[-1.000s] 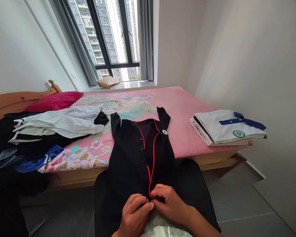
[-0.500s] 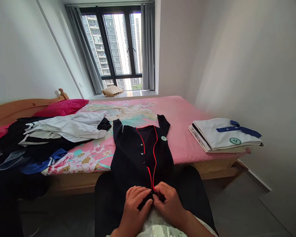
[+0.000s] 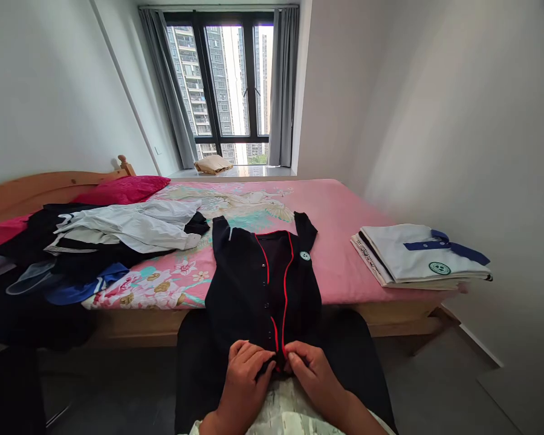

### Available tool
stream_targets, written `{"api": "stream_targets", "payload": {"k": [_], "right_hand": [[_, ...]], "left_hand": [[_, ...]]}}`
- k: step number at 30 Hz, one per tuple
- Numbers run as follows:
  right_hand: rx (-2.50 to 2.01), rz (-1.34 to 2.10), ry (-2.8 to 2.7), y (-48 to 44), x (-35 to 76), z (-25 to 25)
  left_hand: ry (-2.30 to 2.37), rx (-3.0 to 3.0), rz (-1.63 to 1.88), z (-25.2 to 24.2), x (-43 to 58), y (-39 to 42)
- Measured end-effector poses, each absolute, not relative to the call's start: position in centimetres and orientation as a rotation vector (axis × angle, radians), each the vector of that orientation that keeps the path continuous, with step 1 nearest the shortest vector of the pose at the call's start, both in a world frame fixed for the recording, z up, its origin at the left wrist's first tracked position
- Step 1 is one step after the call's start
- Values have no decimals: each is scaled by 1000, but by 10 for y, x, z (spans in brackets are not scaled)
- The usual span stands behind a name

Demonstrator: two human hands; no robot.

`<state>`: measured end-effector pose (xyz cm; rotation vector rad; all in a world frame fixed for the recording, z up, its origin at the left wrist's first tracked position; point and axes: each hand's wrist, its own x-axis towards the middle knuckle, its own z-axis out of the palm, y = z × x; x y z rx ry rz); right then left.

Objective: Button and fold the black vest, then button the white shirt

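Pink bed (image 3: 344, 211) under black cardigan (image 3: 245, 284), grey curtains (image 3: 283, 90), tall window (image 3: 236, 78), white walls (image 3: 435, 90)

My left hand (image 3: 243, 386) and right hand (image 3: 316, 377) near, low centre, palms down, fingertips pinched tight and meeting in the middle.

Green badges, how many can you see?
2. One badge is on the black top at the near edge of the bed; a second badge is on the folded white shirt at its right edge. The clothes heap may hide more.

Bright window (image 3: 236, 78) backlight, wide-angle distortion
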<state>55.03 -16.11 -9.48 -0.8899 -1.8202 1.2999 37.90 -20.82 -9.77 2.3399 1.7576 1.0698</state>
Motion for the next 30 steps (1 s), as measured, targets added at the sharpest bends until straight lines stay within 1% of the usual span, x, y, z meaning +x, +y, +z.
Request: {"api": "stream_targets", "payload": {"k": [3,7,10,14,17,22,30], "right_hand": [[-948,1363,-1815,-159,549,-97],[-970,1230,-1940,-154,549,-103],[-1010,991,-2107,-153,548,-109],[-1050,536,-2285,-156,543,-118],[-959,353,-2314,-158,540,-121],[-835,303,-2316,-159,542,-119],[-776,368,-2235,-160,544,-117]], "left_hand": [[1726,2308,1036,-101,380,-207],[1709,2145,1015,-106,383,-204],[1662,1901,979,-106,385,-204],[1526,1555,936,-101,385,-205],[1542,1441,898,-99,385,-203],[1541,1260,943,-104,385,-198],[1304,780,1002,-111,386,-195]]}}
